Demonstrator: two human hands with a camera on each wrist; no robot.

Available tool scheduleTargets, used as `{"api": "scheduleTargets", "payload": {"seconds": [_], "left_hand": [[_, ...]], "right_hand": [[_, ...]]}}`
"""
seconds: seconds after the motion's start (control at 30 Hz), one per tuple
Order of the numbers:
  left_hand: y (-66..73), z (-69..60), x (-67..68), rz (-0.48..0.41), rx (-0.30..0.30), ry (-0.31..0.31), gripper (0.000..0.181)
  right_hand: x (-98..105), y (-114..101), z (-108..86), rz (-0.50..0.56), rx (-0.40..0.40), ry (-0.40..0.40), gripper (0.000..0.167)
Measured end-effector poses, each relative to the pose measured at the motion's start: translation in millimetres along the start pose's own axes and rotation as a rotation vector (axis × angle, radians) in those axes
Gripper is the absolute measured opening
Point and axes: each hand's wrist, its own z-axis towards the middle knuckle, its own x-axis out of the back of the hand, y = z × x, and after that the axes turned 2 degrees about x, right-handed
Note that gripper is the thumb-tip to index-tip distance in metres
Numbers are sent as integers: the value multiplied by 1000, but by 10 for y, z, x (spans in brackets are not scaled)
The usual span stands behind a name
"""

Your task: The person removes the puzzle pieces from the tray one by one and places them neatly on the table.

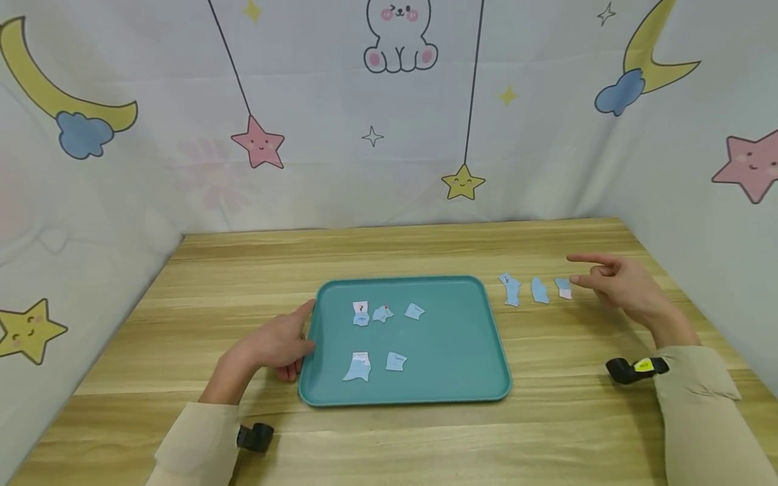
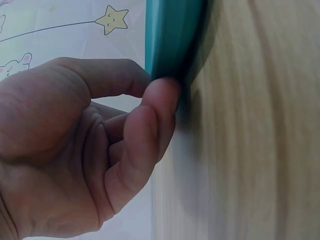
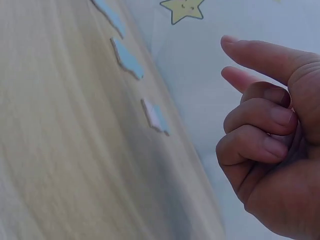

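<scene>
Head view: the left hand [image 1: 276, 343] pinches the left edge of a teal tray [image 1: 450, 344] on the wooden table [image 1: 389, 445]; two flat blue-and-white pieces [image 1: 360, 368] lie in the tray's nearer half, a row of further pieces [image 1: 415, 311] beyond them; the right hand [image 1: 626, 283] has thumb and index finger spread apart, its other fingers folded, near the rightmost of three loose pieces [image 1: 539, 290] right of the tray; behind hangs a white curtain [image 1: 340, 189] printed with stars.
</scene>
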Motion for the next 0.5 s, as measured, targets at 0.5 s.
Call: {"api": "scheduleTargets", "payload": {"seconds": [0.5], "left_hand": [[1, 5, -5, 1, 0, -5, 85]], "right_hand": [[-179, -383, -25, -20, 113, -12, 40]]}}
